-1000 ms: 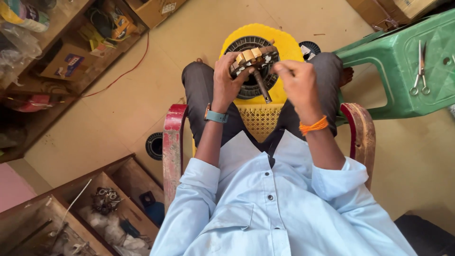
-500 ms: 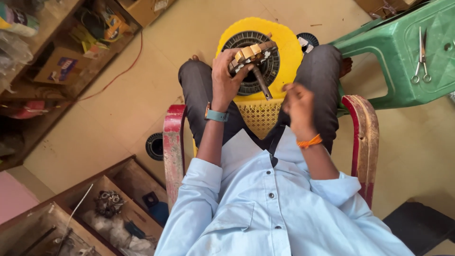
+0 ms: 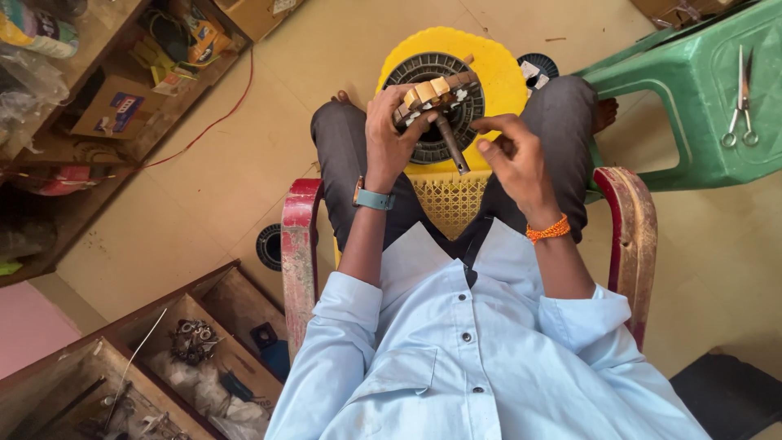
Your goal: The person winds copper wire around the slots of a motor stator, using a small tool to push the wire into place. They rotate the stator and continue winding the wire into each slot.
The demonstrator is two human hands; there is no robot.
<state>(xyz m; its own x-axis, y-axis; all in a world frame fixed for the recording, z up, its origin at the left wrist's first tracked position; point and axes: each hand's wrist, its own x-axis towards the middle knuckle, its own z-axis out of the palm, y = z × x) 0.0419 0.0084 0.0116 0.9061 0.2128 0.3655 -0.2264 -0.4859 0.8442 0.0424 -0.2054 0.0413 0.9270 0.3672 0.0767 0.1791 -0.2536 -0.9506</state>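
My left hand grips a motor armature, a slotted metal core with tan insulation and a dark shaft pointing back toward me. It is held over my lap, above a round black wire spool lying on a yellow stool. My right hand hovers just right of the shaft with fingertips pinched together; whether a thin wire runs between them is too fine to see. I sit in a chair with worn red armrests.
A green plastic stool stands at the right with scissors on its seat. Wooden shelves with boxes and clutter line the left. Open wooden trays of small parts sit at lower left. A black spool lies on the floor.
My right hand drew back toward my chest half a second ago, then came forward again beside the shaft. The left hand kept hold of the armature, shifting only slightly.
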